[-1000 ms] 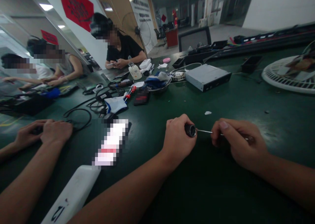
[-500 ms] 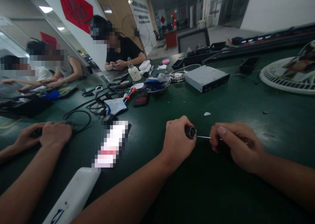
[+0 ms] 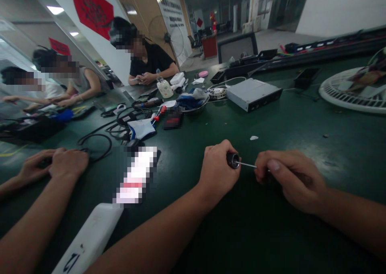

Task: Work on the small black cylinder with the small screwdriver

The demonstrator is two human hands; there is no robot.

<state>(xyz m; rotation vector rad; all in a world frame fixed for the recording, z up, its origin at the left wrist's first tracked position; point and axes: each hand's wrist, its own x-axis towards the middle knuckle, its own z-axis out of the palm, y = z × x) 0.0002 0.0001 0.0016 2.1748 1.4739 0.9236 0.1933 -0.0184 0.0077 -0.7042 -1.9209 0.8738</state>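
My left hand (image 3: 218,171) and right hand (image 3: 291,181) are over the green workbench (image 3: 271,234), well in front of the grey metal drive enclosure (image 3: 253,94). The fingers (image 3: 211,153) of my left hand are curled closed around a black cylindrical collar (image 3: 233,160). A thin steel rod (image 3: 246,164) runs from that collar across the narrow gap between my hands. My right thumb and fingers (image 3: 273,165) are pinched closed on the rod, and its far end is hidden inside that grip, so I cannot tell how it terminates. The collar and rod sit in front of the enclosure, apart from it.

A small white scrap (image 3: 253,138) lies on the bench just in front of the enclosure. To the enclosure's left are a steel bowl holding blue cloth (image 3: 193,104), then a red-handled screwdriver (image 3: 159,115), and farther left a coil of black cable (image 3: 95,145). A pixelated object (image 3: 135,175) left of the enclosure cannot be identified. To its right sits a white round fan guard (image 3: 350,93). Well left of it, a co-worker's hands (image 3: 60,163) rest on the bench beside the cable
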